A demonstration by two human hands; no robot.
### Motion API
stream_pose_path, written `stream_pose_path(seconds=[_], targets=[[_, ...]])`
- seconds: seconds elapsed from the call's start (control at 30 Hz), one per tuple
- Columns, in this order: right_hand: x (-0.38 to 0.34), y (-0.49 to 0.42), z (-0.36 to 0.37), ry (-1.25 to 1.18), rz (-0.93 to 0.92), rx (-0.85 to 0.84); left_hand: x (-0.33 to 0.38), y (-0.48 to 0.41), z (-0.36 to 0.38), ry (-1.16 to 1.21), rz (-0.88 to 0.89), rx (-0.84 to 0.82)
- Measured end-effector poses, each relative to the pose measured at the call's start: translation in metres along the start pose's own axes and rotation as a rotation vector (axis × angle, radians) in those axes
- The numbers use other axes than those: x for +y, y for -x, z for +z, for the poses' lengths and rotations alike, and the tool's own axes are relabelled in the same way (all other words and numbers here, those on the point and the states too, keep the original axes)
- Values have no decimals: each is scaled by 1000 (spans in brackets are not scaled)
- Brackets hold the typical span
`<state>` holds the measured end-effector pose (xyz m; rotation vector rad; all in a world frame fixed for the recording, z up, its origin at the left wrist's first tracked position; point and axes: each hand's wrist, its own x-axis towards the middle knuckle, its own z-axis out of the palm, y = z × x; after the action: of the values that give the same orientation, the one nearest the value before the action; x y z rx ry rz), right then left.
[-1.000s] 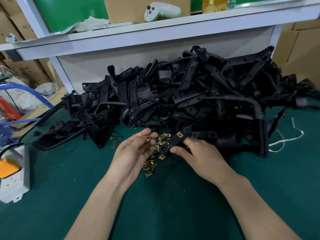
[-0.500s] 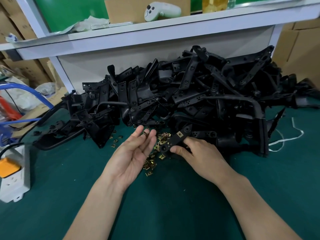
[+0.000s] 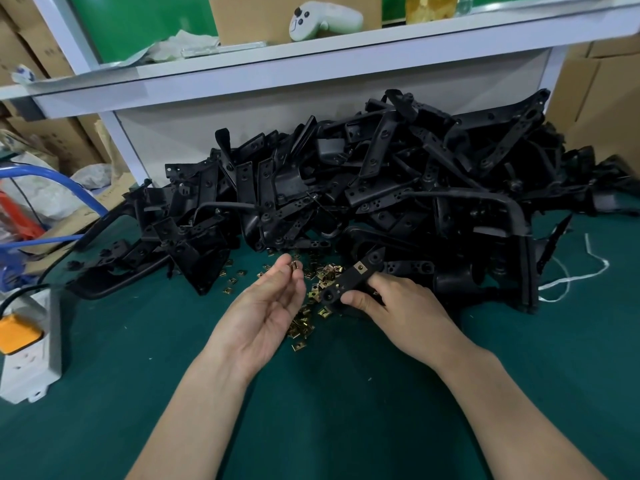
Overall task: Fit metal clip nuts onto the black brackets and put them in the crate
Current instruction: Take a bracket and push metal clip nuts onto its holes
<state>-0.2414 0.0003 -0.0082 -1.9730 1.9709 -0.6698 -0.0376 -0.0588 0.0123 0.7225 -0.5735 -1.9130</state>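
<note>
Nearest the camera is the dark green felt-like table mat (image 3: 311, 420), and it looks soft with a bit of grip, so small parts probably won't skate far on it. Just up from there, centre frame, the left hand (image 3: 266, 313) is palm up with its fingers loosely together, pinching one small brass-coloured metal clip nut (image 3: 295, 265) at the tips. I'd guess it's super light, springy and easy to fumble, so take it by the edges and leave the open mouth free to slide on. Right of it, the right hand (image 3: 398, 306) is clamped round the lower end of a flat black plastic bracket (image 3: 349, 278), which tilts up toward the heap and already wears a fitted brass clip nut (image 3: 361, 269) near its upper end. The bracket looks stiff and light, so I'd grip it low by the edges and leave the holes clear. Between and under the hands is a loose scatter of brass clip nuts (image 3: 311, 306) on the mat. Behind that, across mid frame, sits a big tangled heap of black brackets (image 3: 381, 188), which could snag when pulled. A white cord (image 3: 571, 275) lies at the right and a white power strip with an orange plug (image 3: 27, 351) at the lower left. Further back there's a white shelf (image 3: 311, 64) carrying a white game controller (image 3: 325, 20), and brown cardboard boxes (image 3: 602, 98) at the upper right. No crate anywhere in view.
</note>
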Motion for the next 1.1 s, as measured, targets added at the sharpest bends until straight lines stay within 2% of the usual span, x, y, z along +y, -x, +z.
stream_pose_path(seconds=[0.23, 0.4, 0.6, 0.9, 1.1], targets=[[-2, 1, -1, -16, -41, -24, -10, 4, 1, -573, 239, -64], [-3, 1, -1, -64, -66, -28, -19, 8, 5, -856, 295, -89], [-2, 1, 0, -72, -87, -24, -18, 9, 6, -869, 279, -92], [-2, 1, 1, -67, -101, -13, -17, 8, 5, -732, 195, -96], [-2, 1, 1, -56, -98, -18, -17, 7, 4, -760, 193, -103]])
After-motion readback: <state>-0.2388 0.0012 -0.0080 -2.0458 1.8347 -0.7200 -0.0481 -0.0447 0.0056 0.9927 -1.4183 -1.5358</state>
